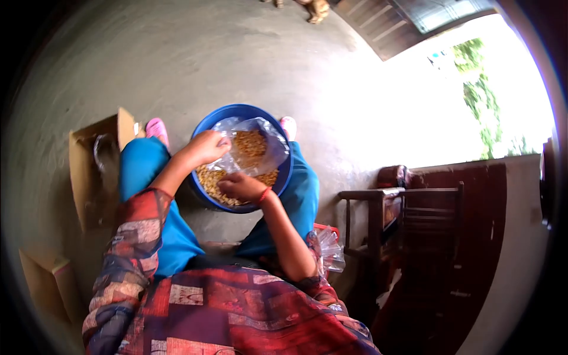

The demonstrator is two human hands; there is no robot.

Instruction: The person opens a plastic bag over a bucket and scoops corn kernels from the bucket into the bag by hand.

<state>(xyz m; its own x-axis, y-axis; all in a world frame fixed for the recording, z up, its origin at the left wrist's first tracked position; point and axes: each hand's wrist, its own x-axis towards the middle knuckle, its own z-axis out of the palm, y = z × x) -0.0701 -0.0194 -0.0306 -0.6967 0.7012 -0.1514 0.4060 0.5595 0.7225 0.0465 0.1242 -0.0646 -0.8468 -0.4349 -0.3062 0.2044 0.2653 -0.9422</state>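
Note:
A round blue tub point(288, 168) stands on the floor between my knees. Loose yellow-brown pieces, like corn kernels or a snack mix point(211, 182), lie in its bottom. A clear plastic bag point(275, 145) rests inside the tub, with more of the same pieces in it. My left hand point(210, 147) is closed on the bag's left edge, near the tub's rim. Lower down, my right hand point(241, 187) hovers at or touches the loose pieces, its fingers curled inward. What those fingers hold, if anything, is hidden.
An open cardboard box point(80, 171) with clear plastic inside stands at the left; another carton point(44, 281) sits nearer me. Clear plastic bags point(330, 249) lie by my right hip. Dark wooden furniture point(378, 222) stands right. An animal point(318, 10) is at the top edge.

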